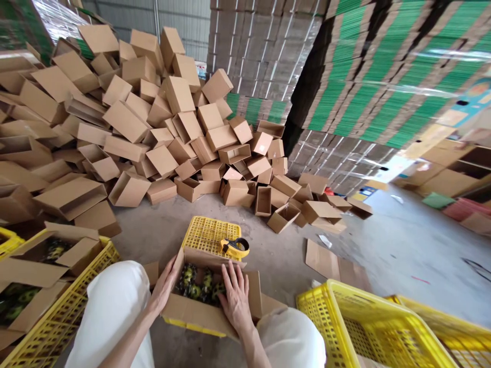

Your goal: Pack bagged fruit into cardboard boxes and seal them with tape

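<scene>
While the right hand (237,297) hides part of the green contents (188,278), its grip spreads wide over them; I cannot tell whether the left hand (163,287), at the left end of the carton (203,311), has its grip closed. Opening upward, long axis left to right, the carton hides the middle of the yellow crate (209,228); grey floor (161,217) stretches past its far edge.

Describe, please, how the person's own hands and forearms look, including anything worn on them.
The left hand and right hand are ungloved, with no visible rings or markings. The visible forearms are bare too: no sleeve, watch or bracelet shows.
</scene>
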Action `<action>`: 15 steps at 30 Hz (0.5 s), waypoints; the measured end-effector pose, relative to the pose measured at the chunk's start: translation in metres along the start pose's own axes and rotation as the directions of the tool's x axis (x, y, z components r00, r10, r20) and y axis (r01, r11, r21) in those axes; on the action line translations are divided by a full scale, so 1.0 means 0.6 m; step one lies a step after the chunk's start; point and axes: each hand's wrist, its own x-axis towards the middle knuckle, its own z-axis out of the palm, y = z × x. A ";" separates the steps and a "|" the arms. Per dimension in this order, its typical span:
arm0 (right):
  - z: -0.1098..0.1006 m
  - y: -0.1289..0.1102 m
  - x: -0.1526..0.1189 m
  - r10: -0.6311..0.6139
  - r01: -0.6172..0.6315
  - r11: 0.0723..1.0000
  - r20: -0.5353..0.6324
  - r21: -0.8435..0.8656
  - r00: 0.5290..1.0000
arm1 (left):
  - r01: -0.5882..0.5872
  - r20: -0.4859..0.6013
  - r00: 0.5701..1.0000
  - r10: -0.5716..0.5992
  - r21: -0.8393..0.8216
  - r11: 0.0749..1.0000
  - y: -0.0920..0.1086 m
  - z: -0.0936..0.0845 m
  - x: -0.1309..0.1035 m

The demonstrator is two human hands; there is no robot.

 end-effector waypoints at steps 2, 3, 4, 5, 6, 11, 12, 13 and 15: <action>0.007 0.005 0.010 0.080 -0.078 0.996 0.038 -0.034 0.996 | -0.025 0.059 0.998 0.022 0.068 0.997 0.002 0.000 0.001; 0.011 0.009 0.014 0.120 -0.118 0.992 0.068 -0.033 0.990 | -0.051 0.098 0.994 0.039 0.119 0.992 0.001 0.001 0.002; 0.016 0.013 0.017 0.155 -0.153 0.988 0.096 -0.025 0.983 | -0.089 0.138 0.988 0.064 0.181 0.979 -0.002 0.002 0.003; 0.021 0.018 0.019 0.180 -0.180 0.984 0.116 -0.010 0.977 | -0.135 0.172 0.981 0.094 0.244 0.960 -0.008 0.003 0.005; 0.026 0.022 0.021 0.193 -0.197 0.980 0.128 0.017 0.973 | -0.185 0.196 0.972 0.130 0.299 0.936 -0.014 0.005 0.006; 0.035 0.060 0.020 0.470 -0.433 0.856 -0.074 0.282 0.880 | -0.380 0.245 0.923 0.298 0.446 0.810 -0.056 0.012 0.014; 0.028 0.074 0.016 0.588 -0.511 0.769 -0.110 0.383 0.802 | -0.396 0.247 0.917 0.314 0.457 0.796 -0.062 0.013 0.015; 0.019 0.088 0.011 0.686 -0.560 0.665 -0.107 0.494 0.720 | -0.406 0.248 0.913 0.325 0.467 0.785 -0.067 0.014 0.016; -0.008 0.112 -0.003 0.765 -0.546 0.470 -0.012 0.694 0.644 | -0.413 0.247 0.910 0.333 0.481 0.773 -0.072 0.015 0.017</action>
